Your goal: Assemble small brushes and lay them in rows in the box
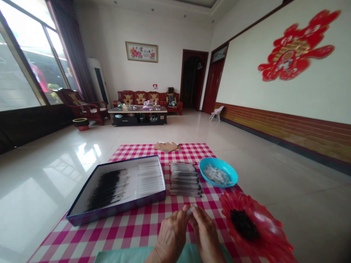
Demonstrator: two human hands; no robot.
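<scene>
Left hand, right hand pinching a clear tube

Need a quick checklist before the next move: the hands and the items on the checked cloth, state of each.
1. Left hand and right hand both on the small clear piece: ok.
2. Firmness of the grip on the piece: cannot tell.
3. Blue bowl upright, clear pieces inside: ok.
4. Stack of slim tubes standing squared: ok.
5. Dark fibres contained on the red plate: ok.
</scene>
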